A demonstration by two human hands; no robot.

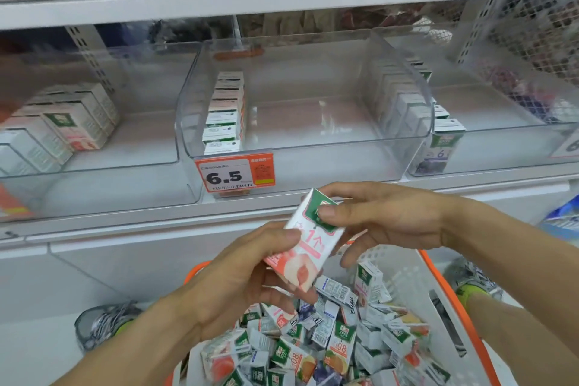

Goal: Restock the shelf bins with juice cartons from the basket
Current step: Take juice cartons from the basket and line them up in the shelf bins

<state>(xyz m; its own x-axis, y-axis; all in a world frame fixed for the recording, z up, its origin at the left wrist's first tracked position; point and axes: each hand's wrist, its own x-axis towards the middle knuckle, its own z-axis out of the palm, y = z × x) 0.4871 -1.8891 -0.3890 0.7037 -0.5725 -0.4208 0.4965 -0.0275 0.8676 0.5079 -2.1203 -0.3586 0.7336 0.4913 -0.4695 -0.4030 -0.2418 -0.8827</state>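
Note:
Both hands hold one pink-and-white peach juice carton [308, 240] above the basket. My left hand [244, 279] grips its lower end. My right hand [376, 216] pinches its green top between thumb and fingers. Below them, a white basket with an orange rim [438, 285] holds several mixed juice cartons [313, 345] in a loose heap. Straight ahead, the middle clear shelf bin [404, 135] has one row of peach cartons [224, 113] along its left side, with the rest of its floor bare.
The left clear bin [131, 160] holds several cartons [62, 125]. In the right bin [507, 147], a row of grape cartons [438, 141] stands at its left. A 6.5 price tag [233, 175] hangs on the middle bin's front. Shoes [103, 323] stand beside the basket.

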